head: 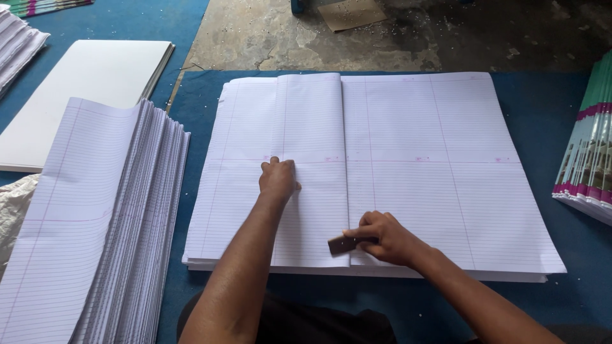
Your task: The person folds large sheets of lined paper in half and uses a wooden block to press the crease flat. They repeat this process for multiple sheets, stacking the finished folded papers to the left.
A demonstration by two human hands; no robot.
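A thick stack of large ruled white sheets [440,159] lies on the blue floor mat, its top sheet folded over so a folded edge runs down the middle. My left hand [278,179] is closed and presses knuckles-down on the folded half. My right hand [381,238] grips a small dark brown block [342,244] and holds it against the lower end of the fold, near the stack's front edge.
A fanned pile of folded ruled sheets [95,223] lies at the left. Behind it sit a flat white board [89,83] and more paper at the far-left corner. Printed covers with magenta stripes [590,153] are stacked at the right. Bare cracked concrete [331,38] lies beyond the mat.
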